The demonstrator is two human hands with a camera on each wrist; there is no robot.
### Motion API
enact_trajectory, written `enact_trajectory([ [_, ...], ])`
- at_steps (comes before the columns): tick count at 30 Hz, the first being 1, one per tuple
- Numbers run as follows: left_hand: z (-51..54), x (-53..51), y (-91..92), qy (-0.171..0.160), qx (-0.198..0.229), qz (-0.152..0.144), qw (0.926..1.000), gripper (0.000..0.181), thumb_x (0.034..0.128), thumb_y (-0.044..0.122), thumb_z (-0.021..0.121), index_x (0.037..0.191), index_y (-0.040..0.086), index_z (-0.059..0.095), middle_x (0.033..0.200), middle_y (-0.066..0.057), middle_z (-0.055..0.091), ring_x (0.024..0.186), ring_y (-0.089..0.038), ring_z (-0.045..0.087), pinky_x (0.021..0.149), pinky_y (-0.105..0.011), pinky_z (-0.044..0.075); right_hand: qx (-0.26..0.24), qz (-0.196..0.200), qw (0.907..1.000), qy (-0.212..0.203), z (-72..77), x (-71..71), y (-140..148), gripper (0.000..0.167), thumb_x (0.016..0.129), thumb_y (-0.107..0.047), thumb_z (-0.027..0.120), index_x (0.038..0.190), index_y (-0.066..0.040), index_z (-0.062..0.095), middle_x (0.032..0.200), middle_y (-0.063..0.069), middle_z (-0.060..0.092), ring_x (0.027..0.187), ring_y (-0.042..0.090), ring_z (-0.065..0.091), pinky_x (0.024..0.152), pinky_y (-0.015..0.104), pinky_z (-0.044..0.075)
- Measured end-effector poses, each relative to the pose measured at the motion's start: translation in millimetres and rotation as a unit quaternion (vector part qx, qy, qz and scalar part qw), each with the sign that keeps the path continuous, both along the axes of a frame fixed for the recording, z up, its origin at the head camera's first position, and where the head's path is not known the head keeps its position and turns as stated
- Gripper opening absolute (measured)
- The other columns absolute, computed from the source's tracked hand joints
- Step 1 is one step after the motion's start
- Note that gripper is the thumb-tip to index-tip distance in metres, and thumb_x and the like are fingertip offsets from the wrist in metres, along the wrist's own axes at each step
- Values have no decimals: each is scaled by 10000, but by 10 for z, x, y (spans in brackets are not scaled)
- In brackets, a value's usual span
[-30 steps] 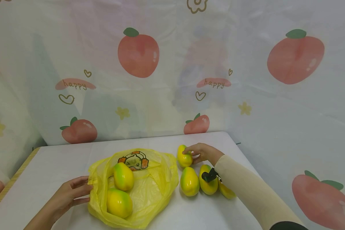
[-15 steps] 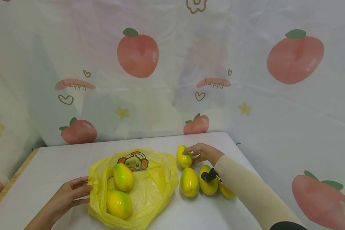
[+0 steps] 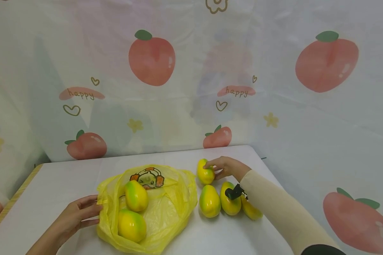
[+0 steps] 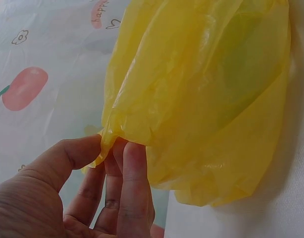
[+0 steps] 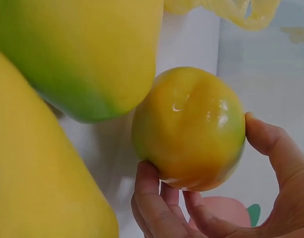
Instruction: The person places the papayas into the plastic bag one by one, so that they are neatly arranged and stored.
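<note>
A yellow plastic bag (image 3: 175, 202) with a cartoon duck print lies mouth open on the table, two yellow-green mangoes inside, one (image 3: 136, 196) behind the other (image 3: 132, 225). My left hand (image 3: 79, 214) pinches the bag's left rim; the left wrist view shows thumb and fingers on the thin film (image 4: 181, 99). Right of the bag, my right hand (image 3: 228, 168) grips a mango (image 3: 205, 173) at the back of the row. In the right wrist view, thumb and fingers hold that mango (image 5: 189, 129) from opposite sides.
Three more mangoes stand near the right forearm: one in front (image 3: 210, 201), one beside it (image 3: 231, 203) partly behind a black wrist mount (image 3: 234, 192), and one (image 3: 251, 209) partly hidden by the sleeve. A printed curtain (image 3: 178, 106) hangs behind the white table (image 3: 73, 177).
My right hand and the mango it grips have shifted up very slightly in the head view. The left hand keeps its hold on the bag; the other mangoes stay put.
</note>
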State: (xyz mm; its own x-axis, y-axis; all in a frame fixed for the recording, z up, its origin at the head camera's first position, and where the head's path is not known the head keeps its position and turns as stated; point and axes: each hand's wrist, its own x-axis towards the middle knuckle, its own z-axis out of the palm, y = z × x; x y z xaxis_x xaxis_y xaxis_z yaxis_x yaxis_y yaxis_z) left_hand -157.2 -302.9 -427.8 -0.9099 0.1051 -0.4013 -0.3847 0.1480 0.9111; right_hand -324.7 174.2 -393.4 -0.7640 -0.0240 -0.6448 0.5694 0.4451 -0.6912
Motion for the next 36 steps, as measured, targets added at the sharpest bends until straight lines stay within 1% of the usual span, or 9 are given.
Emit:
enact_trajectory([
  [7, 15, -9, 5, -6, -71, -6, 10000, 720, 951, 259, 661, 1479, -76, 304, 1223, 2, 609, 975, -113, 652, 865, -391, 597, -29, 74, 10000, 42, 86, 1, 88, 823, 857, -255, 756, 1484, 19, 297, 1466, 291, 334, 1094, 372, 572, 918, 404, 577],
  [9, 17, -10, 5, -9, -84, -11, 10000, 719, 951, 261, 662, 1478, -75, 307, 1214, 5, 611, 977, -114, 650, 866, -391, 597, -36, 100, 9999, 58, 123, 9, 103, 825, 861, -257, 752, 1489, 16, 293, 1471, 292, 328, 1098, 372, 575, 919, 401, 577],
  [13, 17, -8, 7, -1, -89, -14, 10000, 726, 951, 259, 661, 1479, -81, 295, 1209, 6, 608, 977, -112, 649, 868, -393, 596, -190, 66, 9998, 70, 196, 40, 112, 873, 859, -236, 750, 1510, 18, 227, 1486, 297, 302, 1115, 377, 563, 927, 408, 573],
  [15, 16, -6, 7, 8, -96, -24, 10000, 735, 954, 257, 657, 1482, -87, 280, 1224, -6, 601, 979, -109, 647, 870, -393, 595, -265, 52, 9996, 75, 230, 61, 108, 898, 858, -226, 749, 1519, 20, 193, 1490, 302, 290, 1117, 381, 557, 930, 412, 571],
  [19, 14, -5, 7, -3, -109, -10, 9999, 755, 955, 261, 657, 1488, -94, 256, 1280, -53, 577, 981, -108, 646, 872, -397, 594, -260, 106, 9995, 122, 283, 104, 105, 909, 852, -227, 751, 1521, 18, 186, 1485, 300, 289, 1108, 379, 563, 923, 415, 574],
  [22, 13, -2, 4, -24, -106, 0, 9999, 760, 955, 263, 657, 1489, -95, 252, 1300, -64, 569, 981, -109, 649, 872, -399, 594, -218, 198, 9995, 147, 320, 138, 98, 909, 848, -236, 753, 1518, 18, 194, 1483, 296, 297, 1098, 374, 578, 920, 416, 575],
  [25, 10, 3, 2, -33, -98, 7, 9999, 748, 955, 259, 657, 1485, -92, 264, 1272, -41, 582, 978, -109, 650, 871, -397, 595, -135, 347, 9991, 199, 364, 177, 79, 889, 853, -247, 747, 1513, 23, 216, 1482, 297, 310, 1075, 361, 600, 907, 406, 581],
  [29, 6, 7, 4, -22, -87, 22, 10000, 730, 953, 257, 660, 1477, -87, 285, 1235, -11, 597, 973, -109, 651, 868, -395, 596, -39, 549, 9981, 289, 427, 228, 40, 842, 863, -260, 733, 1497, 32, 262, 1483, 294, 322, 1046, 339, 622, 879, 385, 593],
  [36, 2, 8, 7, -3, -112, 27, 9999, 735, 953, 262, 660, 1479, -87, 284, 1243, -17, 599, 981, -109, 647, 867, -396, 596, -28, 841, 9957, 398, 505, 301, -24, 772, 859, -267, 732, 1457, 41, 353, 1488, 293, 329, 1019, 311, 640, 861, 371, 599],
])
